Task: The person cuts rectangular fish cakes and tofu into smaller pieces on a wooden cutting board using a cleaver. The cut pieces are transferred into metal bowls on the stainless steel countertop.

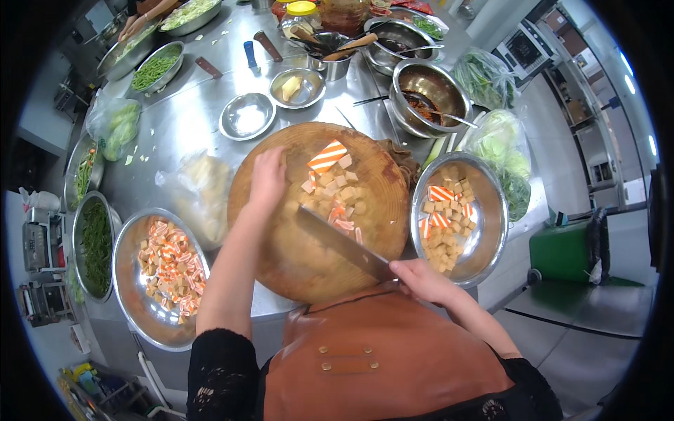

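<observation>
My right hand (421, 279) grips a cleaver (347, 244), its blade slanting over the lower part of a round wooden chopping board (274, 263). On the board beyond the blade lie beige cubes (347, 194), pink-and-white pieces (339, 213) and an orange-and-white striped block (327, 156). My left hand (269, 171) is at the board's left side, apart from the food, with its fingers curled; whether they hold anything is hidden. A steel bowl (495, 252) of cubes and striped pieces stands right of the board, and another steel bowl (124, 294) of cut pieces stands at the left.
A plastic bag of pale food (197, 197) lies left of the board. Beyond it are two small steel bowls (247, 117), a steel bowl of dark sauce (403, 79) and knives with brown and blue handles (250, 54). Another person's hands (136, 25) work at the far left.
</observation>
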### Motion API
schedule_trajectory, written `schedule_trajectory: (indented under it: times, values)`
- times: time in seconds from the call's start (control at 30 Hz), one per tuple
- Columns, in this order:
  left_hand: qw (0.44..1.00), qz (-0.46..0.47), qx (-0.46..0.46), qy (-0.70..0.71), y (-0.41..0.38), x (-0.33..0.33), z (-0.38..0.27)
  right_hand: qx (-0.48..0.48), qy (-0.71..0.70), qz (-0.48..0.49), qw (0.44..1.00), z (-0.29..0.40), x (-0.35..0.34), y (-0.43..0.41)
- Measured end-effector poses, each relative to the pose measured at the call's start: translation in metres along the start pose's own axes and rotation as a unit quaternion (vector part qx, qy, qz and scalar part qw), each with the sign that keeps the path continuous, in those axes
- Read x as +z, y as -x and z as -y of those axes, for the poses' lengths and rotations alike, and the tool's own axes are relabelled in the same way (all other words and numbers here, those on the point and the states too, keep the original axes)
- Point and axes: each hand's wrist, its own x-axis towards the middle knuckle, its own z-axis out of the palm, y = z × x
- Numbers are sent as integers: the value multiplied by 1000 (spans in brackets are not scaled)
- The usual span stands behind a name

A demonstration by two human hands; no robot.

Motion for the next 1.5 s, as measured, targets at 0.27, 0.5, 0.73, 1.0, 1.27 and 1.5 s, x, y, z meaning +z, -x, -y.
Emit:
schedule_trajectory:
  times: [0.27, 0.5, 0.73, 1.0, 1.27, 1.5]
  values:
    - [999, 33, 7, 19, 150, -29, -64, -10, 19, -14, 1000, -1, 7, -5]
    - [994, -47, -90, 43, 166, -13, -70, -101, 156, -22, 982, 28, 13, 16]
    - [996, -55, -64, 39, 166, -11, -69, -131, 206, -11, 970, 32, 20, 0]
    - [999, -20, -38, -19, 153, -8, -72, -21, -51, -3, 998, 6, 22, -31]
    - [649, -81, -355, 668, 101, -6, -98, 49, -369, 117, 921, -15, 6, -17]
    - [598, -36, -358, 716, 88, -3, -76, 47, -451, 115, 884, -25, 12, -10]
